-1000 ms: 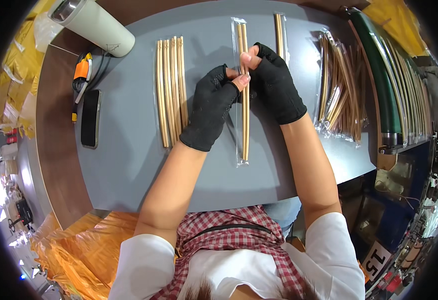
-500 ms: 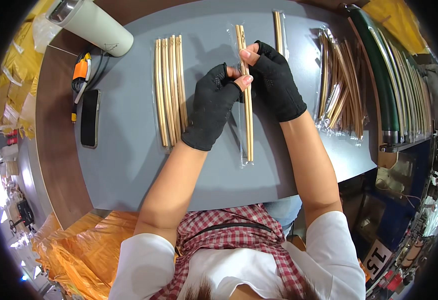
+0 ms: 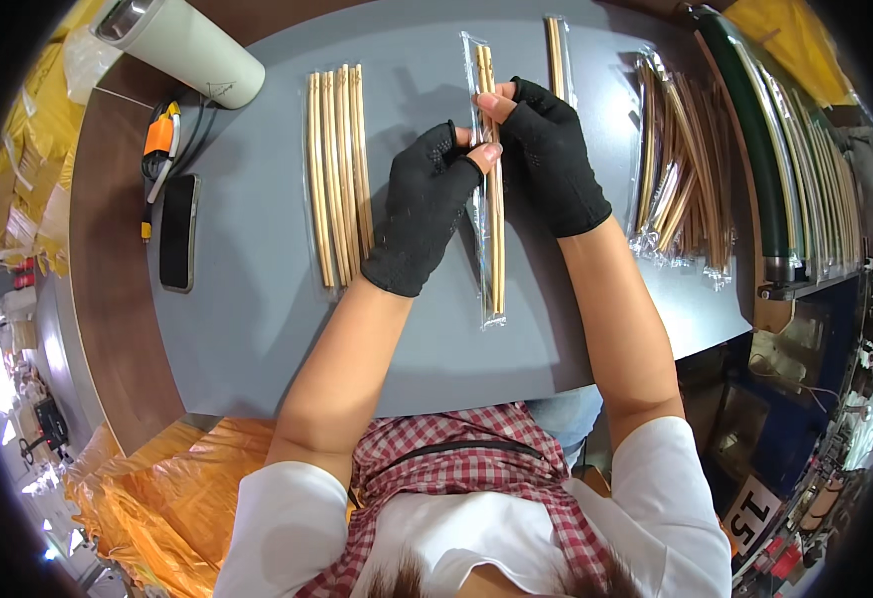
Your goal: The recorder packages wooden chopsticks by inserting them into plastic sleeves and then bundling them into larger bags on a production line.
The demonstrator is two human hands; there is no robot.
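A pair of wooden chopsticks (image 3: 498, 249) in a clear plastic sleeve (image 3: 482, 284) is held lengthwise in both my hands over the middle of the table. My left hand (image 3: 419, 209), in a black fingerless glove, pinches it with the thumb on top. Slightly farther up, my right hand (image 3: 556, 164), gloved the same way, grips the pair between thumb and fingers. Both hands' remaining fingers are partly hidden. To the left, more chopsticks (image 3: 335, 179) lie side by side in clear wrap. Another wrapped pair (image 3: 556, 60) lies beyond my right hand.
On the right lies a loose pile of wrapped chopsticks (image 3: 684, 169), beside a green-edged rack (image 3: 755, 149) with a row of wrapped sticks (image 3: 825, 189). At the left are a pale tumbler (image 3: 192, 50), a phone (image 3: 178, 234) and a cable with an orange piece (image 3: 158, 140).
The plastic sleeve has shifted against the chopsticks, its far end now standing out to their left and catching more light. My hands have barely moved.
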